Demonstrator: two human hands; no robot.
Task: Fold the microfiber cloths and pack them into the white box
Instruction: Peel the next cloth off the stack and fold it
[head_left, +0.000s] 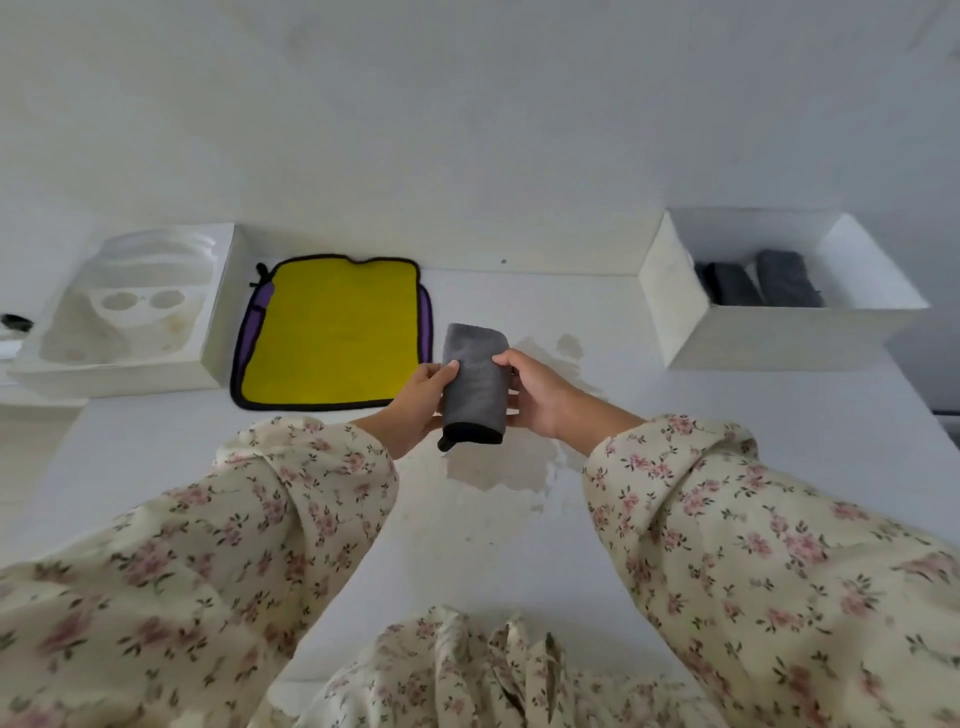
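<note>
Near the middle of the frame, a folded grey cloth (475, 382) is held up between both hands, above the white desk (727, 410). It is folded into a narrow upright bundle, with a black hem and a small loop at its lower end. The left hand (420, 397) grips the bundle's left side, thumb laid across the front and fingers curled behind. The right hand (540, 397) clamps the right side the same way, thumb on the front near the top, fingers wrapped round the back.

To the left of the hands, a yellow cloth (332, 332) lies spread flat on the desk, edged in black, with purple showing along both sides. At the upper right of the frame stands the white box (779, 335), open at the top, well apart from the held bundle. Inside it, two folded dark cloths (787, 278) lie side by side. At the far left sits a moulded white tray (130, 322) with two round hollows. A pale brownish stain (498, 470) marks the desk just below the hands. Floral sleeves (753, 519) cover both arms across the lower frame.
</note>
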